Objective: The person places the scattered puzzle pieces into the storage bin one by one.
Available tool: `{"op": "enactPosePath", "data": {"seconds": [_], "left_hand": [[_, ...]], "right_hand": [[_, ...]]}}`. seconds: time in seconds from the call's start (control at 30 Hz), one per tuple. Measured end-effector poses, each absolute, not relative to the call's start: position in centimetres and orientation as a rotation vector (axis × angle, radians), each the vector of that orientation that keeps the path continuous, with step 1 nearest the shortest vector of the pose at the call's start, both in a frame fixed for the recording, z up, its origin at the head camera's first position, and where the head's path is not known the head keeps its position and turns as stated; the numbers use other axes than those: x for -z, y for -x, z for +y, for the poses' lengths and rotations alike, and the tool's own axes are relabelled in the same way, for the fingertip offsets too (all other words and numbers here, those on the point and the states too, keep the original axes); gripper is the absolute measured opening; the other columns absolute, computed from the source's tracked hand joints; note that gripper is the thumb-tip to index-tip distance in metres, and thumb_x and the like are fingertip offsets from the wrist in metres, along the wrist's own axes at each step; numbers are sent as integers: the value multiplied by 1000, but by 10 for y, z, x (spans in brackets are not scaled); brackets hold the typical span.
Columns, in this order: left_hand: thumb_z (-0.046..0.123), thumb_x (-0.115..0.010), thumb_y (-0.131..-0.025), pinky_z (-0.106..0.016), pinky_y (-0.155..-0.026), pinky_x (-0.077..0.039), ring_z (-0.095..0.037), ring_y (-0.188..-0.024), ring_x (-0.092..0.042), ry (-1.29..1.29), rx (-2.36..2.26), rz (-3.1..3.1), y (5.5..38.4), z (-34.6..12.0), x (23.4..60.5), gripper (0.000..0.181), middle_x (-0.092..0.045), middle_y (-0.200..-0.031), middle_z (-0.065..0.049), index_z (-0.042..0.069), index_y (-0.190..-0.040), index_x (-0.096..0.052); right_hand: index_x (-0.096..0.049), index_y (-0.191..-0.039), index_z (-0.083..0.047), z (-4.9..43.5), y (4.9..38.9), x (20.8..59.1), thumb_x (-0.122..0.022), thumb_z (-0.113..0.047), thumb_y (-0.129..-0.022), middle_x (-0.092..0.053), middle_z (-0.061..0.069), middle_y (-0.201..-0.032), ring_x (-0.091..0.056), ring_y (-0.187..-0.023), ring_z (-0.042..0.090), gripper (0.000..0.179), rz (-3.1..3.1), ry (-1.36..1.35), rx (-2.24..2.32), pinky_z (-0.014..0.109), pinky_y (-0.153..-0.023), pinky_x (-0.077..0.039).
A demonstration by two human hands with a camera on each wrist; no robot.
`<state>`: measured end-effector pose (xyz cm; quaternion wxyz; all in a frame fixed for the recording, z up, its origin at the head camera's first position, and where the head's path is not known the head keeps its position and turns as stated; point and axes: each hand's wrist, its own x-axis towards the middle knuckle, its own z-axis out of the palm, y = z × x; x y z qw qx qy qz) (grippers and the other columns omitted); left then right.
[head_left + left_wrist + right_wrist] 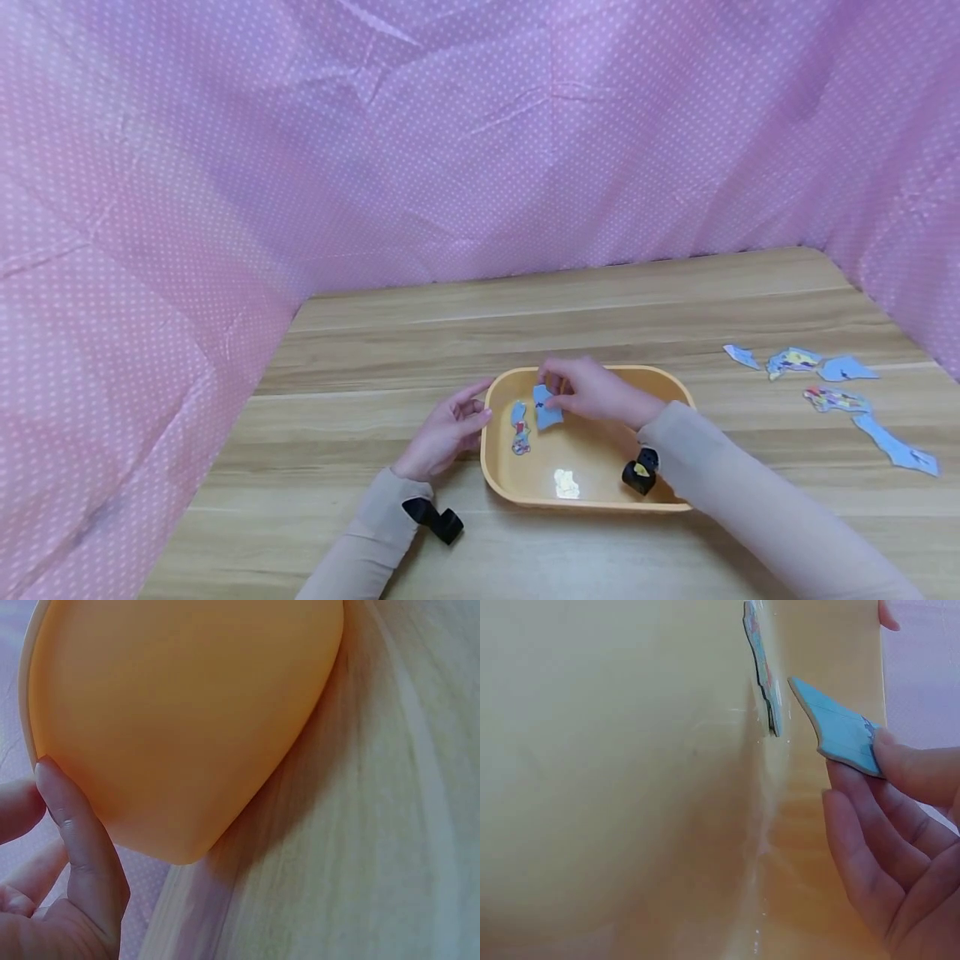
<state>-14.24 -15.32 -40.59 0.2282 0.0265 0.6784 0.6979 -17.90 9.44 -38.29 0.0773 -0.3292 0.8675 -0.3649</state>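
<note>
In the head view my left hand (448, 429) grips the left rim of a yellow-orange plastic tray (536, 475); the left wrist view has the thumb (79, 832) against that rim. Over the tray's left part, my right hand (596, 393) pinches a light blue puzzle piece (547, 408) with a small dark mark. Thumb and fingertips hold one end of it in the right wrist view, and its other end points free. A narrow, multicoloured puzzle piece (521, 430) lies in the tray by its left wall, left of the held one.
Several puzzle pieces lie on the wooden table (360, 367) to the right of the tray, among them a yellow-patterned one (792, 361) and a long blue one (896, 447). Pink dotted cloth (450, 150) hangs behind the table and at its sides.
</note>
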Motion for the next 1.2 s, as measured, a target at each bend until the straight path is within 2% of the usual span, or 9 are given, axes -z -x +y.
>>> {"op": "enactPosePath", "data": {"seconds": [0.37,0.73,1.0,1.2], "left_hand": [[4,-51,-96,-25,-70,-53,-11,-81,-57,-86,-1925,1857,144,-154,406,54,-52,-97,-4,10,-147,-33],[4,-52,-95,-25,-70,-53,-10,-81,-57,-80,-1920,1869,143,-153,407,55,-52,-97,-4,9,-147,-34],[6,-54,-94,-25,-70,-54,-11,-82,-57,-80,-1923,1877,143,-153,407,56,-52,-97,-4,10,-146,-34],[7,-54,-94,-25,-71,-53,-12,-83,-56,-71,-1916,1887,142,-153,407,55,-51,-99,-5,10,-146,-35]], "right_hand": [[-59,-100,-13,92,179,386,-68,-7,-85,-58,-3,-75,-51,-64,8,18,2563,956,1055,21,-56,-46],[-57,-100,-4,88,176,391,-69,-3,-83,-57,2,-72,-55,-54,8,20,2479,845,1075,22,-52,-49],[-59,-99,-8,83,173,395,-76,-9,-78,-53,0,-70,-49,-59,12,27,2536,712,1044,23,-52,-43],[-63,-100,-7,80,171,397,-79,-8,-75,-53,1,-70,-49,-61,14,30,2558,613,1068,24,-54,-43]]}}
